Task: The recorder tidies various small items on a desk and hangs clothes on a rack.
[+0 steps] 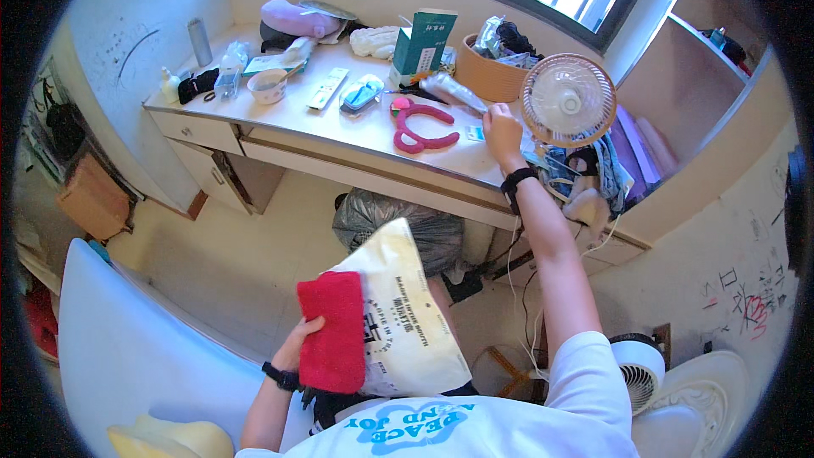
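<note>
Cluttered white worktop [339,131] under a window: right hand [502,129] closed on a silvery tube [454,92] near its right edge, beside a round beige desk fan [568,100] it could topple; left hand [298,341] gripping a red towel [332,341] against a cream printed bag [407,322], liable to slip floorward.

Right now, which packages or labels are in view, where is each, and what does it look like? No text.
Green and white carton: upright at the back of the desk, beside the tan basket.
Cream bag with dark print: on the lap, held with a red cloth by the left hand.
Long white packet: flat on the desk, mid-left.
Small blue-white label: on the desk by the right hand.
</note>
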Demonstrator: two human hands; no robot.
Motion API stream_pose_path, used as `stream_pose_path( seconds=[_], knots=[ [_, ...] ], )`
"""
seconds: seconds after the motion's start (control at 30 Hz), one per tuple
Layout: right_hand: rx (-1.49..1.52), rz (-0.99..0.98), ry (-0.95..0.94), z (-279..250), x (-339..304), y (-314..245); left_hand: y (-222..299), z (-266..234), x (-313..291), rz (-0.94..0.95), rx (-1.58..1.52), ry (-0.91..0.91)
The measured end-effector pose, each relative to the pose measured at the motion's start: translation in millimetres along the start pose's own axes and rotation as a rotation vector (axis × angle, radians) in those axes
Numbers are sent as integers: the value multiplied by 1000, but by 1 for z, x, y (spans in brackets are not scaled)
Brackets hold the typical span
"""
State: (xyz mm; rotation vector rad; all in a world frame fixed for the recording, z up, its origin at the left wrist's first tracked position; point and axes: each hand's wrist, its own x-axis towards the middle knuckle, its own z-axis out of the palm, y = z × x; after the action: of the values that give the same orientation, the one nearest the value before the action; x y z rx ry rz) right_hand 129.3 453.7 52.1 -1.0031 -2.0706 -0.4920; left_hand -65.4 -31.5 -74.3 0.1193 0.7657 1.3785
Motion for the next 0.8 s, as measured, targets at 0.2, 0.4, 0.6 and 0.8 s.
stream_pose_path(
  seconds=[0.2, 0.4, 0.6, 0.8],
  knots=[
    [396, 44, 139, -91, 6, -43, -11, 33, 40, -279, 345, -189],
    [884, 380, 29, -163, -29, -66, -43, 43, 70, -358, 729, -273],
    [1197, 532, -180, -214, -86, -75, -36, 61, 48, -298, 1148, -258],
    [1281, 676, -272, -240, -136, -80, -21, 64, 13, 103, 901, -265]
  ],
)
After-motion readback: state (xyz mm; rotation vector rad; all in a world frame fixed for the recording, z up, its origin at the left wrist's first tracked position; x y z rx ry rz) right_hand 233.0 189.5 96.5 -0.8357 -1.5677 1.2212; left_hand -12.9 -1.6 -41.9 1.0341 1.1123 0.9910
